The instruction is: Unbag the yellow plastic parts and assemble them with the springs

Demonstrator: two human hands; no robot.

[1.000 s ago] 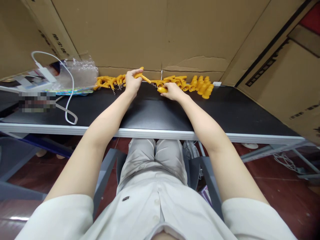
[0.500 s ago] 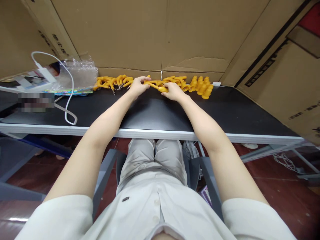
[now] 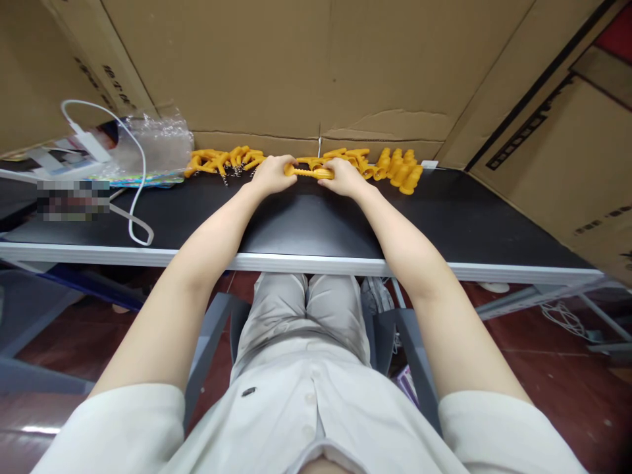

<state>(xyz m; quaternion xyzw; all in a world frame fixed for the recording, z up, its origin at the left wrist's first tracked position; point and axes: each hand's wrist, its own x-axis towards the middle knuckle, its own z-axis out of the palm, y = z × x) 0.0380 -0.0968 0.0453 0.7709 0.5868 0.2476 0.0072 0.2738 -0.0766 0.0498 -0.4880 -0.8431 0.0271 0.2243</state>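
At the far edge of the black table (image 3: 316, 224) my left hand (image 3: 270, 175) and my right hand (image 3: 342, 178) both grip one long yellow plastic piece (image 3: 310, 173), each closed on an end, the piece lying level between them. To the left lies a pile of yellow corkscrew-like parts with metal spirals (image 3: 222, 160). A cluster of yellow cone-shaped caps (image 3: 399, 168) stands to the right, and more yellow parts (image 3: 345, 157) sit just behind my hands.
Cardboard sheets (image 3: 276, 66) wall the table's back and right side. At the left are a clear plastic bag (image 3: 158, 148), a white charger with its cable (image 3: 131, 197) and some papers. My knees and a grey chair frame show under the table's front edge.
My left hand has moved right from the corkscrew pile, bringing its yellow piece against the one in my right hand. The two parts now read as one piece held level between both hands.
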